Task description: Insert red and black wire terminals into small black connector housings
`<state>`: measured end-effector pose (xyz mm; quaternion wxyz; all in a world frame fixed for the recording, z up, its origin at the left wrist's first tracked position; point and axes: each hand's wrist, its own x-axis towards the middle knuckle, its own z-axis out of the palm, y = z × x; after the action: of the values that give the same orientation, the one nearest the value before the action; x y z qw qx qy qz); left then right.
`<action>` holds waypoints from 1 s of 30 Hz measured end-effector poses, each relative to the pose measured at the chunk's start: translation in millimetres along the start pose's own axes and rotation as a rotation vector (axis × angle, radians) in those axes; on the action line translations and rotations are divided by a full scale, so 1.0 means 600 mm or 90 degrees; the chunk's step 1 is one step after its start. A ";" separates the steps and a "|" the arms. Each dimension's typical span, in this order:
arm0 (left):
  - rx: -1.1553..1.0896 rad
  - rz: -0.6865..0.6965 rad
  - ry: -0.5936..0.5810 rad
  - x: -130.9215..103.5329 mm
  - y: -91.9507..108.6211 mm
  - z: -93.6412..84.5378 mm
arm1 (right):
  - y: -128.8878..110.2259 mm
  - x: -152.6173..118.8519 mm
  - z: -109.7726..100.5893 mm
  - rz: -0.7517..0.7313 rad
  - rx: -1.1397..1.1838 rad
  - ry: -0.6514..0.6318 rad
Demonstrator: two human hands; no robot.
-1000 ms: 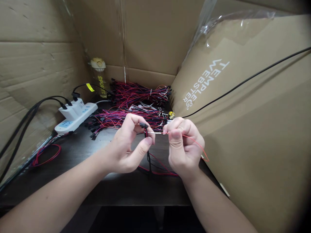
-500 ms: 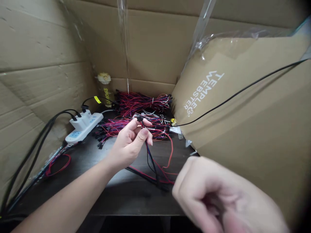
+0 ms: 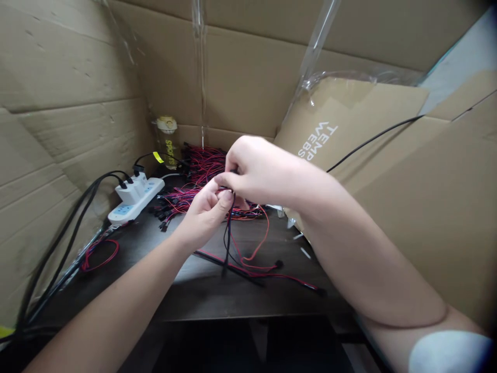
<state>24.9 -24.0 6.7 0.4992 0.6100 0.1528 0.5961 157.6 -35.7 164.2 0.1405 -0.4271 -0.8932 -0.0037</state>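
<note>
Here the left hand (image 3: pixel 204 212) and the right hand (image 3: pixel 258 171) meet above the table (image 3: pixel 217 305), fingertips touching. The left thumb and forefinger are pressed together on the top end of a thin wire lead (image 3: pixel 228 233), red and black, which hangs straight down from the pinch and trails in loops on the table just below the fingers. The right hand reaches in from the right, its fingers curled and closed on the same top end, right against the left fingertips; whether it grips the lead or only a small part at its tip cannot be told, as the hand covers that spot.

Just behind the fingers lie bundles of red and black wires (image 3: pixel 202 163), some touching the back cardboard wall. To the left of the fingers, well apart, sits a white power strip (image 3: pixel 134 199) with black cables plugged in. A small bottle (image 3: pixel 166 137) stands beyond it. To the right of the fingers leans a printed cardboard sheet (image 3: pixel 388 171).
</note>
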 end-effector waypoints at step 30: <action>0.911 -0.209 0.075 0.032 -0.013 -0.265 | 0.260 -0.028 0.268 0.449 0.359 0.095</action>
<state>-107.2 62.3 -22.0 0.0532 0.7227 0.6204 0.3001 247.1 71.1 -12.2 0.3076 -0.6487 -0.6468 0.2571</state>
